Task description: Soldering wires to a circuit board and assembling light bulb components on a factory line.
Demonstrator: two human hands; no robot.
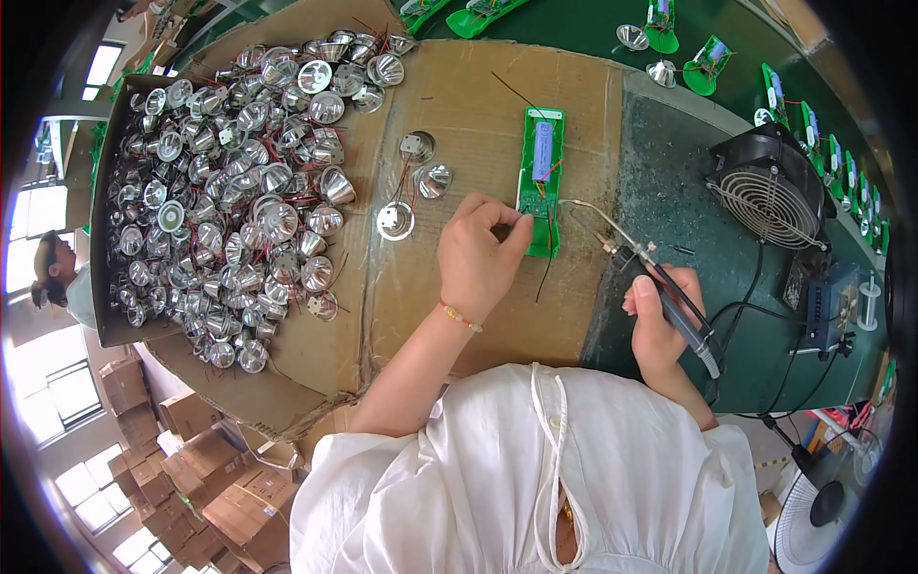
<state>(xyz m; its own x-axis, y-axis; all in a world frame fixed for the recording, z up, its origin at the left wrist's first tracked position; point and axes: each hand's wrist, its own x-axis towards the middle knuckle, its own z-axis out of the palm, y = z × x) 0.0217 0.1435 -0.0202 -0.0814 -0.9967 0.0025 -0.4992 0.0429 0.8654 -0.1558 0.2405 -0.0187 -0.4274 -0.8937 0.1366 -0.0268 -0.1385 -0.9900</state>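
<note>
A green plastic housing (528,153) lies upright on the cardboard, with a blue cylindrical battery (543,150) and a small green circuit board (538,206) inside. Thin red and dark wires run out of it. My left hand (483,251) pinches thumb and fingertips together at the board's left edge; whatever is between them is too small to make out. In my right hand (660,325) is a soldering iron (687,337) with a thin metal feed tube along it. Its tip end reaches the board's right side, close to my left fingertips.
Several loose reflector lamp cups (433,181) lie left of my left hand. A big cardboard box (117,320) heaped with more wired cups stands at the left. To the right are a black fan (770,187), a blue control box (832,306) and cables. Green housings (709,65) line the far edge.
</note>
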